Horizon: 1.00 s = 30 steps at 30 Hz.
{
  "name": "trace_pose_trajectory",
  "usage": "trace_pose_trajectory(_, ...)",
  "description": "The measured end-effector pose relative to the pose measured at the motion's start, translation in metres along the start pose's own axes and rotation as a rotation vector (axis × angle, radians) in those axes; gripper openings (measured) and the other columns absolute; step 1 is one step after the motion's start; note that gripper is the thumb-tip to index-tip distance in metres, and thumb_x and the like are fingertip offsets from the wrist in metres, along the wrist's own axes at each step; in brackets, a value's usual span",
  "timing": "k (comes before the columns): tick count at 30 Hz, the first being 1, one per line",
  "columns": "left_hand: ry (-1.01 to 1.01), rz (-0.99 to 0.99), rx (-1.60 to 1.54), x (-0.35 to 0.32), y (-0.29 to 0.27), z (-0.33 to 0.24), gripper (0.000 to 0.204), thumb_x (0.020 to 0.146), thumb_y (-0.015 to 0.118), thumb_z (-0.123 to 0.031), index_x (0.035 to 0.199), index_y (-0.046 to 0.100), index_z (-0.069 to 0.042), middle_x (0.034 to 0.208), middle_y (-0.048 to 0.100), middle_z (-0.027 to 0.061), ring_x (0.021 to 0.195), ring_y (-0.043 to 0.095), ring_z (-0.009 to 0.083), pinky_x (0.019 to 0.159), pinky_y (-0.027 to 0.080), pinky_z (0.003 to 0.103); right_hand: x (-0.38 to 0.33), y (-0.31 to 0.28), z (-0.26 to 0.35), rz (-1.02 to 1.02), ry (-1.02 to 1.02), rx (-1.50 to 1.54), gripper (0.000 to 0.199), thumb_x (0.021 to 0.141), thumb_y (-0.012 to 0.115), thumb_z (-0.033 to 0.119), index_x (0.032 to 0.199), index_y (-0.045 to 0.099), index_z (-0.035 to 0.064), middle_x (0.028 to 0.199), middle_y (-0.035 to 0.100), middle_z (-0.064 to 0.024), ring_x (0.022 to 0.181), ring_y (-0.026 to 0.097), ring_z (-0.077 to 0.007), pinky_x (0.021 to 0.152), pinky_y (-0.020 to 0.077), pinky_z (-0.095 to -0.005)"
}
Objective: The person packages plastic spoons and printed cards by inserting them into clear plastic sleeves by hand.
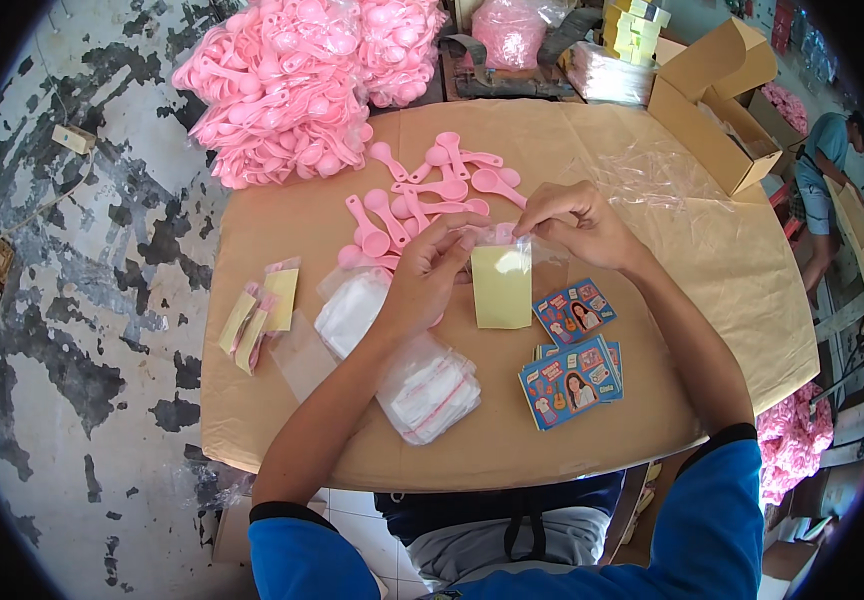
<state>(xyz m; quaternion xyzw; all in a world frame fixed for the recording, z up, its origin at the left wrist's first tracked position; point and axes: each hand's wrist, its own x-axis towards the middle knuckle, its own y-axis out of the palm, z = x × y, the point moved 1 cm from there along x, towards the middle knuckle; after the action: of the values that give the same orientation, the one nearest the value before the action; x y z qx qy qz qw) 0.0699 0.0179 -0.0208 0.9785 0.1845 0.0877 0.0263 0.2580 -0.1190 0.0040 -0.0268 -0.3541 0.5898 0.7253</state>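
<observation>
Yellow card: you have the pale yellow card hanging between your two hands, just below the fingertips, with clear film at its top edge.
Left hand: your left hand is pinched on the film at the card's upper left, thumb and fingers together.
Right hand: your right hand is pinched on the film at the upper right, fingertips together.
Blue cards: the printed stack lies on your side of the right hand, below the yellow card; a smaller group lies nearer that hand.
Clear bags: one pile lies on your side of the left hand, another just left of it.
Pink spoons: loose scoops spread beyond your left hand.
Packets: yellow-and-pink ones lie well left of your left hand.
Surface: the brown-covered surface runs beneath both hands.
Carton: an open cardboard box stands beyond your right hand.
</observation>
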Motion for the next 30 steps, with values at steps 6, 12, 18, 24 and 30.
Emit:
trace_pose_trajectory(6,0.028,0.014,-0.018,0.0,-0.004,0.005,0.019,0.102,0.044,-0.015,0.116,0.054,-0.007,0.114,0.06,0.0056,0.103,0.062,0.0139,0.088,0.054,0.033,0.002,-0.003,0.008,-0.005,-0.016,-0.016,0.025,0.078,0.057,-0.009,0.092,0.074,0.004,0.088,0.071,-0.0072,0.082,0.062,-0.0151,0.074,0.0487,-0.0292)
trace_pose_trajectory(12,-0.004,0.031,-0.207,-0.002,-0.004,0.004,0.01,0.097,0.042,-0.005,0.099,0.051,-0.006,0.092,0.052,0.0006,0.088,0.059,0.0071,0.081,0.051,0.026,0.003,-0.002,0.015,0.0,-0.075,-0.129,0.024,0.071,0.059,-0.011,0.083,0.074,0.0038,0.078,0.069,-0.0065,0.08,0.06,-0.0179,0.072,0.0483,-0.0305)
trace_pose_trajectory(18,-0.009,-0.031,-0.025,-0.001,-0.001,0.004,0.015,0.097,0.056,-0.016,0.09,0.046,-0.009,0.092,0.052,-0.0011,0.075,0.05,0.0025,0.069,0.047,0.019,0.005,-0.003,0.019,0.029,-0.161,-0.245,0.023,0.069,0.06,-0.01,0.081,0.073,0.005,0.08,0.069,-0.0067,0.081,0.06,-0.0209,0.073,0.049,-0.032)
trace_pose_trajectory(24,0.108,-0.015,-0.018,0.003,-0.002,0.012,0.036,0.085,0.069,0.002,0.083,0.035,-0.01,0.092,0.053,-0.0001,0.069,0.054,0.0036,0.063,0.047,0.016,0.008,0.0,0.015,-0.147,0.326,0.122,0.037,0.079,0.067,-0.005,0.115,0.06,0.0022,0.097,0.07,-0.0091,0.084,0.063,-0.0155,0.076,0.0507,-0.0322)
trace_pose_trajectory(30,0.227,0.045,-0.044,0.005,0.0,0.012,0.033,0.083,0.066,0.011,0.094,0.04,-0.007,0.1,0.056,0.005,0.084,0.064,0.0122,0.077,0.056,0.027,0.003,0.015,0.018,0.156,0.283,-0.016,0.043,0.087,0.072,0.016,0.125,0.056,0.0023,0.09,0.068,-0.007,0.076,0.062,-0.0131,0.07,0.0516,-0.0282)
